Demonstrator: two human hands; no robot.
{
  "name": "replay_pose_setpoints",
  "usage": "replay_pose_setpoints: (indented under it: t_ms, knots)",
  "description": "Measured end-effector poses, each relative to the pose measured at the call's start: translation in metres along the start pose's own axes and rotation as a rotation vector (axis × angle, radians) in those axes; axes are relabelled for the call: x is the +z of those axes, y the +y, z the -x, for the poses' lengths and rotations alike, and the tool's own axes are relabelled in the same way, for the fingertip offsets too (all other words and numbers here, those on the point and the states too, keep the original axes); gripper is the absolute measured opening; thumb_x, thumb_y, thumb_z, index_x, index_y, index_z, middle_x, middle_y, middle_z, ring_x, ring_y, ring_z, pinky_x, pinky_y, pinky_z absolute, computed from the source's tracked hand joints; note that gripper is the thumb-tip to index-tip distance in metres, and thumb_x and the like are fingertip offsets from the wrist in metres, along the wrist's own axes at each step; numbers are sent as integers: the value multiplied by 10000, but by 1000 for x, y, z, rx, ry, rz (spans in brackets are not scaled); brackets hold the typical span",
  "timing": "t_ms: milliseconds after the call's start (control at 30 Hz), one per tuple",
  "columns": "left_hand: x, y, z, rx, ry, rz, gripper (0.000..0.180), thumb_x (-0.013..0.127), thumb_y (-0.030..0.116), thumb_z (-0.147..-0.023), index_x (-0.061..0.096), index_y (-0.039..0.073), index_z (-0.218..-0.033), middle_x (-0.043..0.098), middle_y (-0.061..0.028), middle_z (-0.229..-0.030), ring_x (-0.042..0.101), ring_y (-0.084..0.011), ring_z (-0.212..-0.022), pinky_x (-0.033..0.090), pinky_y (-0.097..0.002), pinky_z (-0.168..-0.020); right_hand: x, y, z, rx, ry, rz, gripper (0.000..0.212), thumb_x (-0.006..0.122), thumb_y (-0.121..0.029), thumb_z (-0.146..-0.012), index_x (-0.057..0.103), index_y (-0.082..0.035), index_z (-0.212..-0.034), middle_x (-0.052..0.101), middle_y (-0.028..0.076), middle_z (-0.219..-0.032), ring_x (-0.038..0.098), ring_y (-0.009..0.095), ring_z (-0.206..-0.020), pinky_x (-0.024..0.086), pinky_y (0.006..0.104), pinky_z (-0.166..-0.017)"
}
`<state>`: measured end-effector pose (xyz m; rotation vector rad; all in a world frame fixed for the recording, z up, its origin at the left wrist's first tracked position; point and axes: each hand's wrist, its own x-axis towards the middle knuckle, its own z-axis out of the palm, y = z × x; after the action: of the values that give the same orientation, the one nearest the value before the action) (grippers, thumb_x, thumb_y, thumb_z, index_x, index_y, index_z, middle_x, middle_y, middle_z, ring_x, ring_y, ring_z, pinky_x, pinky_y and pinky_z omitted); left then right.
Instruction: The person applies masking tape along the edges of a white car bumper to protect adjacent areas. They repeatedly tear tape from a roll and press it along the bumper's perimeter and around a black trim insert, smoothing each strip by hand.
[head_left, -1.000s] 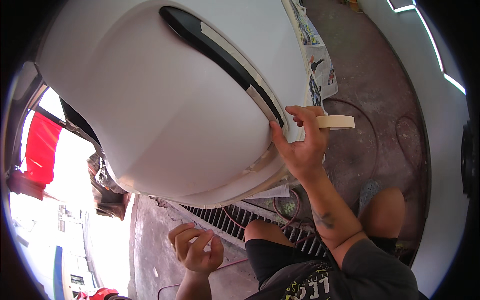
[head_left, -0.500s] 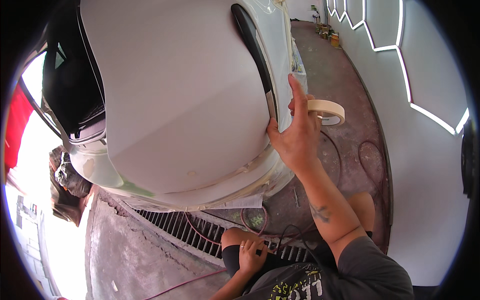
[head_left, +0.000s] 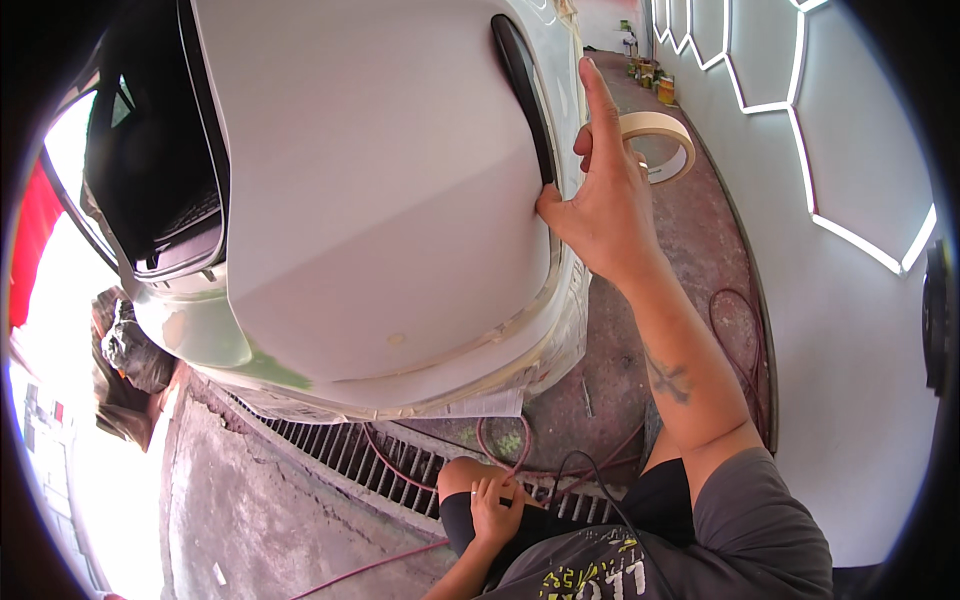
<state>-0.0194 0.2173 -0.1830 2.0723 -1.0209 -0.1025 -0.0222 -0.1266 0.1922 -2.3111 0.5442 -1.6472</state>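
Observation:
My right hand (head_left: 612, 200) is at the right edge of a car's matte, pale body panel (head_left: 380, 200). Its thumb presses beside the lower end of a long black strip (head_left: 525, 90), perhaps a lamp or trim piece. The index finger points forward, and the other fingers curl at a roll of cream masking tape (head_left: 682, 150) hanging on the hand's right side. How they grip its inside is partly hidden. My left hand (head_left: 494, 512) lies on my bent left knee, fingers loosely spread, with nothing seen in it.
Masking paper (head_left: 480, 403) lines the car's lower edge. Below runs a floor grate (head_left: 400, 470), crossed by a red hose (head_left: 480, 440). A wall with bright light tubes (head_left: 795, 105) stands at right. Cans (head_left: 665, 90) sit far back; a black bag (head_left: 140, 350) lies at left.
My right hand has moved forward along the panel edge, taking the tape roll with it. The thumb now meets the black strip's lower end. My left hand stays on the knee.

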Motion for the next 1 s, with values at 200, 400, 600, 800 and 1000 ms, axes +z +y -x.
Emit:
replay_pose_setpoints:
  t_ms: [200,400,600,800,1000]
  knots:
    - [3,-1,-1,12,17,7,330,841,146,-885,765,51,-1191,714,-151,-1051,667,-404,-1022,533,-506,-933,8,9,26,98,-30,-23,1183,790,-57,-804,193,-266,-1803,615,140,-995,651,340,-924,539,497,-872]
    - [3,2,-2,-15,16,26,338,839,136,-879,760,52,-1198,722,-154,-1056,678,-391,-1022,529,-505,-955,13,32,81,237,-153,-47,1156,815,-72,-823,214,-213,-1800,561,110,-951,617,301,-860,538,458,-830]
    - [5,2,-4,16,8,25,368,841,134,-878,748,52,-1224,719,-134,-1031,690,-363,-1005,513,-487,-980,1,46,55,236,11,-365,1151,932,-267,-866,249,-161,-1786,493,25,-960,525,185,-875,515,355,-828]
    - [5,1,-4,45,-6,11,337,829,146,-912,749,65,-1230,704,-109,-1016,676,-350,-1013,514,-477,-944,28,51,28,374,17,-439,1317,980,-633,-778,275,-125,-1768,484,3,-971,486,146,-884,493,312,-822]
    - [2,3,-5,21,1,-4,332,823,168,-923,747,71,-1232,702,-113,-1023,671,-358,-1020,512,-476,-958,26,77,48,505,40,-447,1312,983,-648,-768,308,-91,-1745,484,-2,-971,497,146,-842,491,307,-815]
